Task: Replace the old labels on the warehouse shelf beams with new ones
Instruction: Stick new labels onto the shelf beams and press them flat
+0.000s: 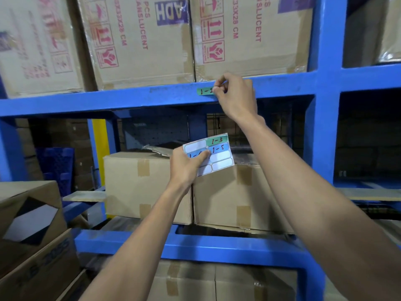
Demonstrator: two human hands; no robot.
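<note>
Both forearms are bare to the frame edge, with no sleeves, gloves or jewellery visible

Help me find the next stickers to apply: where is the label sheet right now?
In the head view, the label sheet sits centre frame, gripped by the left hand, below the blue shelf beam and in front of the taped cardboard boxes.

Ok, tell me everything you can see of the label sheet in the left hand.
The label sheet is a small white backing card, tilted, held up in front of the taped cardboard boxes. It carries rounded stickers in two columns: a green one marked 1-3, a blue one marked 1-5, another blue one partly hidden, and several blank white ones. The left hand grips its lower left corner, thumb pressed across the face.
</note>
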